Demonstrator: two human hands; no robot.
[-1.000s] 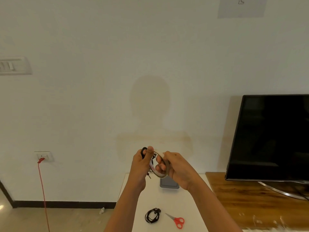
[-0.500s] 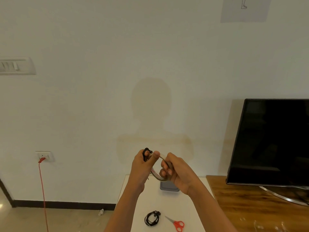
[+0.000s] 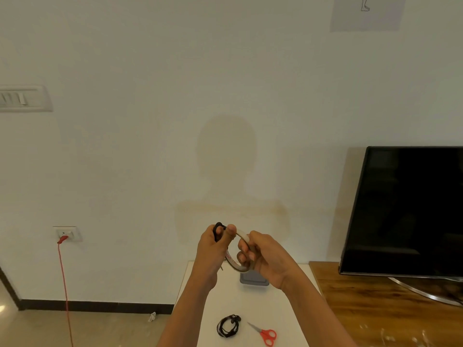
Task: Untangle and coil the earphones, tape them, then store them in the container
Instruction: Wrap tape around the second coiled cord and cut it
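Two hands, raised above the white counter. Left hand: grip curled, pinching a black coil of earphones, thumb tip against the top of the tape roll. Right hand: grip closed round the tape roll, fingers hooked through its ring. On the counter: one grey container at the far end, partly hidden by the hands; one second black earphone coil near the front, just beside red-handled scissors. Black television on a wooden stand, right.
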